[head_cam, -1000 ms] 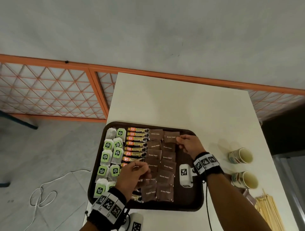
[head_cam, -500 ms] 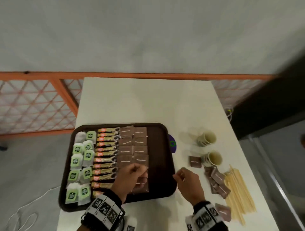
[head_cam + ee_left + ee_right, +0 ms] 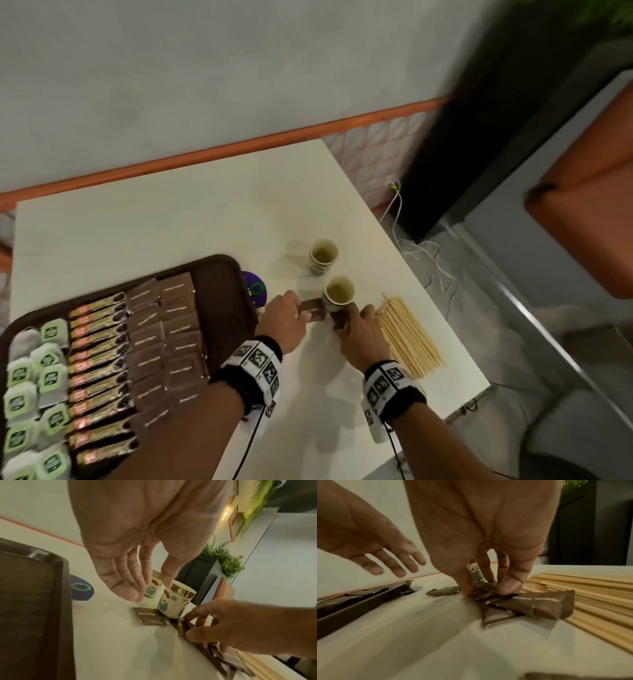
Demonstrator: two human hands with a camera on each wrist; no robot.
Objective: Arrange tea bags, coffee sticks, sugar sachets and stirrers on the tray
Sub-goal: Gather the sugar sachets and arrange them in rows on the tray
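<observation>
On the left of the bench point(image 3: 171, 222) the tray point(image 3: 219, 274) already carries tea bags point(image 3: 51, 370) at its far left, then a column of coffee sticks point(image 3: 97, 363), then two columns of brown sugar sachets point(image 3: 164, 339); its right strip is bare. Just right of the tray, the left hand point(image 3: 284, 318) hangs with fingers straight and loosely spread over a lone sachet point(image 3: 149, 616) lying flat against the nearer cup point(image 3: 339, 293); whether the fingertips touch it cannot be told. It holds nothing. Further right, the right hand point(image 3: 361, 329) has thumb and fingers curled down onto the top of a small heap of sachets point(image 3: 530, 604), pinching one sachet point(image 3: 486, 588). The stirrers point(image 3: 407, 332) lie in a fan at the far right, touching the heap.

The step in hand seems to be picking up the remaining sugar. To do it well, the left hand should probably slide the lone sachet clear of the cup before lifting, since a push there could tip the cup. The right hand would do best to lift only the top sachet, straight up, so the overlapping ones beneath are not dragged into the stirrers. Each should then go label up, squared to the rows.
</observation>
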